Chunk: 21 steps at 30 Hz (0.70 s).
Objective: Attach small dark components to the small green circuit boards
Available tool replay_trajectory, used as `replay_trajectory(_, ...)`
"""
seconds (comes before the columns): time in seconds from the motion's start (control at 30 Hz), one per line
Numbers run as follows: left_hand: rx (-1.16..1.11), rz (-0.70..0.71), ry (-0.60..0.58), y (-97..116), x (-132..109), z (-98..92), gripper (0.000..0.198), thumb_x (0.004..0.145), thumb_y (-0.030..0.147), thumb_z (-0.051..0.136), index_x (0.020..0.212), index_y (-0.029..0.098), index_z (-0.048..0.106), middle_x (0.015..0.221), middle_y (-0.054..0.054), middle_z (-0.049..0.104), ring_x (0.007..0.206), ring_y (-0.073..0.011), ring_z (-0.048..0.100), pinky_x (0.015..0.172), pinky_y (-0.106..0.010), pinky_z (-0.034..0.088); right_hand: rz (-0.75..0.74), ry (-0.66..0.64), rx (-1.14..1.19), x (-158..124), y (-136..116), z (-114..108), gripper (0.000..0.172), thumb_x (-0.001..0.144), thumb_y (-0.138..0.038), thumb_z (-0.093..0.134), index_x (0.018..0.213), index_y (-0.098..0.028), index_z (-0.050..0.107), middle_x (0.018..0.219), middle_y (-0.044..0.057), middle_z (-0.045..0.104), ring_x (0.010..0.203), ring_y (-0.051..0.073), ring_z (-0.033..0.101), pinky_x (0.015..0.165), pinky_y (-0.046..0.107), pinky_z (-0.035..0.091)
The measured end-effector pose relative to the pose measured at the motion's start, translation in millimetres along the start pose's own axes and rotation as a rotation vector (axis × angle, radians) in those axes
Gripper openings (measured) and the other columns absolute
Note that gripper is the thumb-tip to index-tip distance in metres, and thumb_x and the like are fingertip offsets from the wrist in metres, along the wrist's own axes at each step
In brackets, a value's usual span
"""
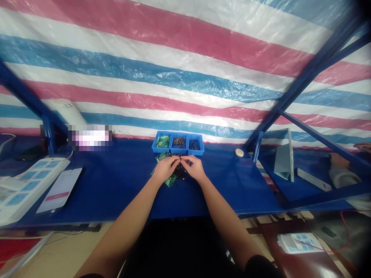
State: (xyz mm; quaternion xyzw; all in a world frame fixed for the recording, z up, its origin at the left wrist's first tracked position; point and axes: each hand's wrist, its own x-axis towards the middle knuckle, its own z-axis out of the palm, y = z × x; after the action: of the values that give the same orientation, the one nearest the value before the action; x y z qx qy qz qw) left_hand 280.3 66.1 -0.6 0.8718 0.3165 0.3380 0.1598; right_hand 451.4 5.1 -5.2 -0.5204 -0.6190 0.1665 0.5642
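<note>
My left hand (165, 166) and my right hand (193, 166) meet over the blue table (116, 181), fingertips pinched together on a small dark part (180, 158) too small to name. Under and between the hands lies a pile of small green pieces (171, 180) mixed with dark bits. Just behind the hands stand three joined blue bins (177, 143): the left one holds green pieces, the middle one small dark parts, the right one dark blue parts.
A white power strip (26, 185) and a phone (60, 189) lie at the table's left. A small round white object (239, 152) sits right of the bins. Blue frame bars (304, 77) rise on both sides. Another person's hand (363, 146) shows far right.
</note>
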Motion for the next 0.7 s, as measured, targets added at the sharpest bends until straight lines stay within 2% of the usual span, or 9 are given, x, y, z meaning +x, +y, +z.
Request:
replay_trajectory(0.13, 0.012, -0.034, 0.005, 1.5, -0.2, -1.2, 0.028, 0.094, 0.04, 0.047, 0.112, 0.025, 0.063, 0.093, -0.002, 0.072, 0.081, -0.0172, 0.067, 0.073, -0.027, 0.051, 0.007, 0.007, -0.001, -0.1, -1.4, -1.2, 0.021, 0.082, -0.03, 0.066, 0.1, -0.022, 0.074, 0.084, 0.005, 0.07, 0.069, 0.016, 0.06, 0.06, 0.028, 0.051)
replay_trajectory(0.47, -0.004, 0.039, 0.055, -2.8, 0.0, 2.7, 0.027, 0.095, 0.038, 0.046, 0.104, 0.025, 0.067, 0.106, -0.002, 0.071, 0.095, -0.0184, 0.067, 0.085, -0.03, 0.052, 0.008, 0.001, -0.006, -0.3, 0.5, 0.0, 0.023, 0.082, -0.033, 0.066, 0.102, -0.023, 0.073, 0.084, 0.005, 0.071, 0.067, 0.015, 0.06, 0.06, 0.028, 0.052)
replay_trajectory(0.7, 0.007, 0.011, 0.03, -2.0, -0.3, 1.5, 0.028, 0.095, 0.041, 0.045, 0.107, 0.026, 0.066, 0.103, -0.002, 0.072, 0.089, -0.018, 0.068, 0.081, -0.029, 0.051, 0.007, 0.003, 0.003, -0.6, 1.0, -0.2, 0.023, 0.083, -0.034, 0.065, 0.102, -0.022, 0.073, 0.085, 0.005, 0.071, 0.066, 0.015, 0.06, 0.061, 0.028, 0.052)
